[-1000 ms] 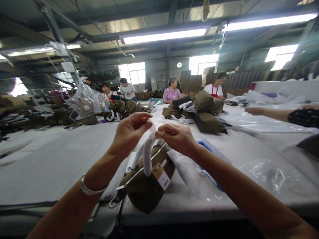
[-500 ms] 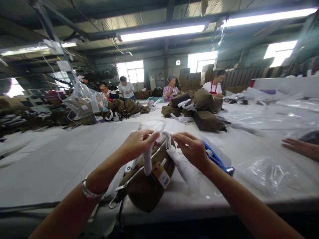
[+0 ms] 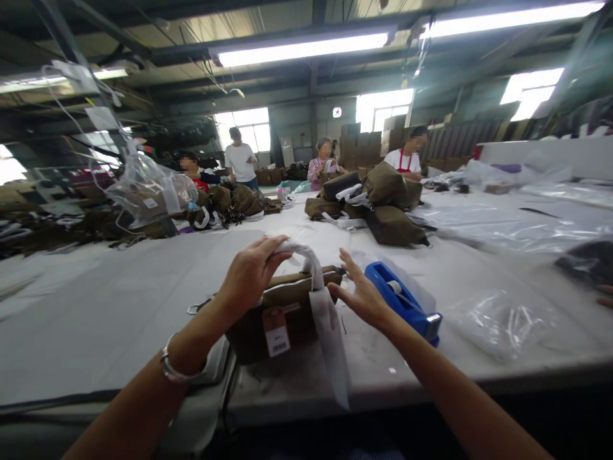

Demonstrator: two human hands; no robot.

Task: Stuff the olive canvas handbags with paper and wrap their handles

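An olive-brown handbag (image 3: 299, 322) stands on the white table in front of me, a tan and white tag (image 3: 276, 332) hanging on its side. White wrapping covers its handle (image 3: 312, 259), and a loose strip of it (image 3: 331, 345) dangles down the bag's right side. With fingers closed round the top of the handle, my left hand (image 3: 251, 268) holds it up in an arch. My right hand (image 3: 360, 291) is beside the bag's right end, fingers spread and nothing in them. Just right of that hand lies a blue tape dispenser (image 3: 400, 297).
Crumpled clear plastic (image 3: 502, 322) lies to the right. A pile of olive bags (image 3: 393, 198) sits farther back, more bags (image 3: 234, 201) at the left. A plastic bag (image 3: 151, 188) hangs by a post. Several people work across the table; another person's hand (image 3: 606, 297) shows at the right edge.
The handbag has turned and now stands broadside to me. My right hand has come away from the handle and opened, while the left still holds it. The hand at far right has drawn back.
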